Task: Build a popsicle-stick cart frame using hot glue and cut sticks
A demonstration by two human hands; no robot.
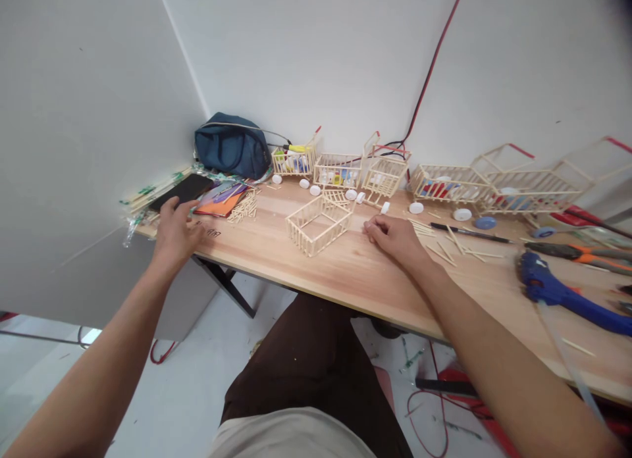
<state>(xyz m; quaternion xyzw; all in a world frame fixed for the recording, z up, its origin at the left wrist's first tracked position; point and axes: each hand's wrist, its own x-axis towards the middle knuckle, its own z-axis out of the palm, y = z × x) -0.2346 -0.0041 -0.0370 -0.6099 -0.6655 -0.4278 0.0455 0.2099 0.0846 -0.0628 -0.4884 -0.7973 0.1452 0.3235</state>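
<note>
My left hand (178, 228) is at the table's left end, by a flat black object (182, 191) that looks like a phone; its fingers are apart, and I cannot tell whether they touch it. Loosely curled on the table, my right hand (395, 236) has its thumb against the fingers, and nothing shows in it. Between the hands stands an open basket frame (318, 229) of thin wooden sticks, apart from both. A small slatted stick panel (336, 197) lies behind it. Several loose sticks (447, 251) lie just right of my right hand.
Several stick-built carts (447, 185) with round wheels line the wall. A blue bag (232, 145) sits at the back left, near coloured sheets (230, 204) and a pile of short sticks (244, 208). At right lie a black pen (471, 233), pliers (567, 251) and a blue glue gun (557, 287).
</note>
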